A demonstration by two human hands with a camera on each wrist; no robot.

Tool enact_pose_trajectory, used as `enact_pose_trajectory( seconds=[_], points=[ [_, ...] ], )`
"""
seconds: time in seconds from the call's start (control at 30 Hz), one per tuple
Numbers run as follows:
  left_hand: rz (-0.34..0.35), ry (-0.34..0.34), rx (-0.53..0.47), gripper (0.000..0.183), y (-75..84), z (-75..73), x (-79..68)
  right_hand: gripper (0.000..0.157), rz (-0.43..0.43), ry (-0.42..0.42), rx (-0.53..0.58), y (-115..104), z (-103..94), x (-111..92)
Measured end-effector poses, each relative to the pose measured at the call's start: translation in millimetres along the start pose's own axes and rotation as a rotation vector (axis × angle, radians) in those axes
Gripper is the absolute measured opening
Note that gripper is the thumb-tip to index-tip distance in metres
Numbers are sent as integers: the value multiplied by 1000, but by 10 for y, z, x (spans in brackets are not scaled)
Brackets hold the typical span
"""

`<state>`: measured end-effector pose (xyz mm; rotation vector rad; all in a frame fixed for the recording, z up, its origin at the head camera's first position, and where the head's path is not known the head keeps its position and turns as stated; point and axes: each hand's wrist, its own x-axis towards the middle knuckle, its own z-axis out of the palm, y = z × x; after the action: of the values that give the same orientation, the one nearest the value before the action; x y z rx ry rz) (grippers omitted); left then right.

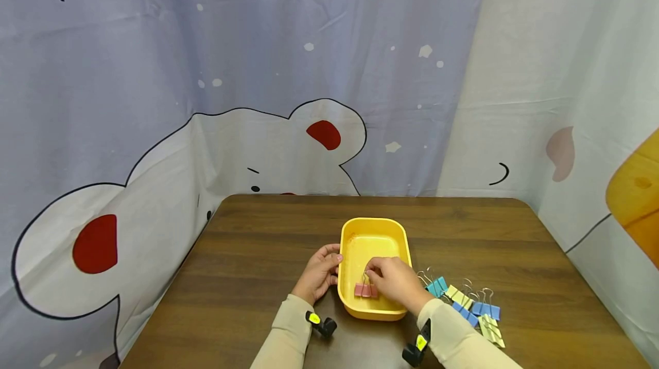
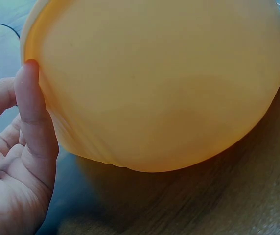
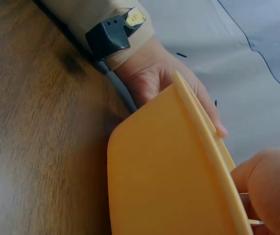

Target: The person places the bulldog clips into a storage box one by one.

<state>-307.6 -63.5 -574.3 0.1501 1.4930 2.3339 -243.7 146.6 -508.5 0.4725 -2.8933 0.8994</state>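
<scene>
A yellow plastic container (image 1: 374,316) stands on the wooden table. My left hand (image 1: 316,273) holds its left rim, the thumb (image 2: 30,93) against the wall just below the edge. Inside the container, my right hand (image 1: 395,280) pinches the wire handle of a pink binder clip (image 1: 366,290) near the front. The right fingertips are partly hidden in the head view. In the right wrist view the container wall (image 3: 164,166) hides the clip body, and the right hand (image 3: 277,188) reaches over the rim.
Right of the container lies a group of binder clips: a teal one (image 1: 436,287), blue ones (image 1: 486,310) and pale yellow ones (image 1: 491,330), their wire handles sticking out. The right forearm passes close to them. A printed curtain (image 1: 329,71) hangs behind the table (image 1: 247,254).
</scene>
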Motion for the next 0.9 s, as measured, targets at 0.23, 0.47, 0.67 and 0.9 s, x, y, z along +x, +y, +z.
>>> enact_pose_trajectory(
  seconds=[0.23, 0.47, 0.67, 0.9],
  points=[
    [6, -13, -13, 41, 3, 2, 2, 8, -3, -30, -22, -19, 48, 6],
    [-5, -12, -14, 39, -7, 0, 15, 7, 30, -56, -2, -35, 62, 10],
    [2, -10, -7, 40, -5, -2, 25, 7, 68, -60, 18, -43, 68, 28],
    [-5, -4, -5, 40, -2, -13, 21, 6, 92, -76, 52, -55, 78, 54]
  ],
)
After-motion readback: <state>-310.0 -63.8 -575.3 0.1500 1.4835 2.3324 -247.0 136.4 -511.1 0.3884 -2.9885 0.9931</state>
